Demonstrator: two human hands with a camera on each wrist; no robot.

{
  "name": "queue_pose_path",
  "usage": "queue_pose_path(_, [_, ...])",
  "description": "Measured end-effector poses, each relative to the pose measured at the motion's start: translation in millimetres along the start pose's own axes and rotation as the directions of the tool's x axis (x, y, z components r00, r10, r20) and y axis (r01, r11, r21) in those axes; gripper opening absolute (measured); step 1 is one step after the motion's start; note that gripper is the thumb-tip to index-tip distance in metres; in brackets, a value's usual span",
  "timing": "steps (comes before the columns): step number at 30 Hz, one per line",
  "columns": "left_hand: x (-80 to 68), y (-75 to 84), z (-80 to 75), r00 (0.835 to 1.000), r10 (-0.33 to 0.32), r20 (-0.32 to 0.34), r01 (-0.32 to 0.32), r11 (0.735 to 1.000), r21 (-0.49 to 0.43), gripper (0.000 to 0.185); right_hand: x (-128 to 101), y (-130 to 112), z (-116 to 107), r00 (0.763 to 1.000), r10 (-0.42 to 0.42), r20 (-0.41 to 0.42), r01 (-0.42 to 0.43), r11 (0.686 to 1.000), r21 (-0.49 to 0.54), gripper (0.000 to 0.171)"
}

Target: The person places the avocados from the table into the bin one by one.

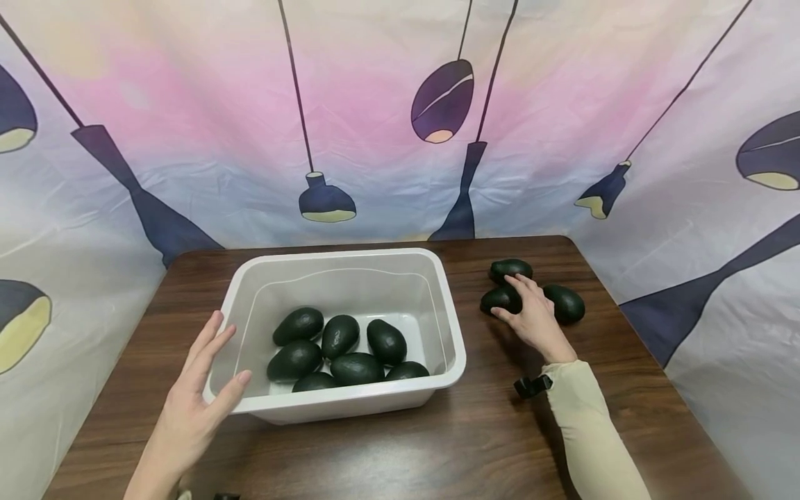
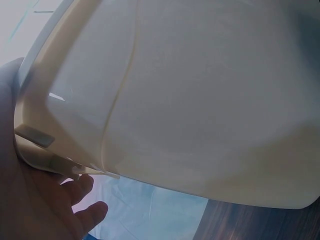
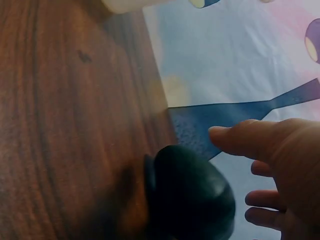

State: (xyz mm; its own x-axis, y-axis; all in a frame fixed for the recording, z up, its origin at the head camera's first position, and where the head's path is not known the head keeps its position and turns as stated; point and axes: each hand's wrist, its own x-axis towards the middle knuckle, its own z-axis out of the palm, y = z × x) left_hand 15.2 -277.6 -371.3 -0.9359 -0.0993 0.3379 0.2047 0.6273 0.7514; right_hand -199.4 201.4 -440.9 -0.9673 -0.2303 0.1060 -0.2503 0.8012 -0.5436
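Observation:
A pale grey plastic bin (image 1: 337, 410) holds several dark green avocados (image 1: 356, 369) on its bottom. My left hand (image 1: 187, 410) is at the bin's left front corner, thumb and fingers spread; in the left wrist view its fingers (image 2: 82, 202) lie along the rim. To the right of the bin, my right hand (image 1: 531, 316) reaches over three loose avocados: one at the back (image 1: 509, 269), one by the thumb (image 1: 502, 300) and one to the right (image 1: 564, 304). In the right wrist view, the thumb stands apart from a near avocado (image 3: 192, 192).
The brown wooden table (image 1: 400, 458) ends at the back against a hanging cloth (image 1: 375, 104) printed with lamps. The same cloth continues along both sides. A black strap device (image 1: 532, 386) sits on the right wrist.

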Motion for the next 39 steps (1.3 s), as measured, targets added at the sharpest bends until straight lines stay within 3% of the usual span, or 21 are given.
queue_pose_path(7, [1.4,0.9,-0.2,1.0,0.002,-0.002,-0.002,1.0,0.006,0.067,-1,3,6,1.0,0.017,0.017,-0.017,1.0,-0.018,0.073])
queue_pose_path(21, [2.1,-0.4,-0.2,1.0,0.003,0.004,-0.003,1.0,-0.006,0.067,-5,8,9,0.996,-0.009,-0.09,-0.003,0.991,-0.131,0.059])
queue_pose_path(39, [-0.2,0.4,0.6,0.999,-0.03,0.012,0.03,0.999,-0.02,0.067,-7,13,12,0.998,0.026,-0.065,-0.034,0.993,-0.114,0.063])
